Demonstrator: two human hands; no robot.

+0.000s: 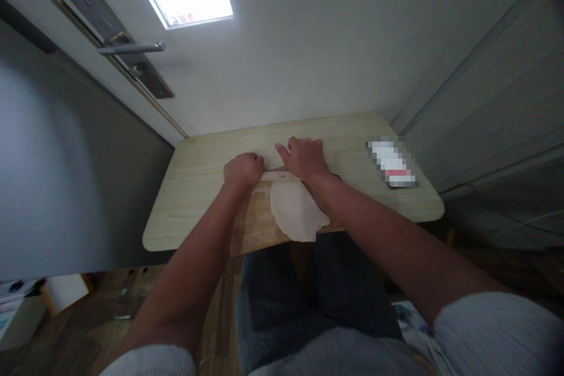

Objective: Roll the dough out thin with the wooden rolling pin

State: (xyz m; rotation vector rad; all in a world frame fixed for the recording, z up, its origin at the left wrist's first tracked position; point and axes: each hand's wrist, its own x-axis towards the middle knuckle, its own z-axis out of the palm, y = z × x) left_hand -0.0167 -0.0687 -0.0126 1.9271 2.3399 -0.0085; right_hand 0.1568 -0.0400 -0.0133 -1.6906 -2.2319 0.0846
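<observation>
A pale, flattened sheet of dough (pixel 295 208) with an uneven edge lies on a brown wooden board (pixel 253 220), its near part reaching the board's front edge. Across the dough's far side lies a light, flour-dusted rolling pin (pixel 277 175). My left hand (pixel 244 169) is closed in a fist around the pin's left end. On the right end rests my right hand (pixel 306 155), fingers bent over it and thumb sticking out to the left. Both ends of the pin are hidden under the hands.
The board sits on a light wood-grain table (pixel 189 176) with rounded corners. A phone (pixel 392 163), blurred out, lies at the table's right. Behind the table stands a white door (pixel 299 59) with a metal handle (pixel 132 48) and a bright window.
</observation>
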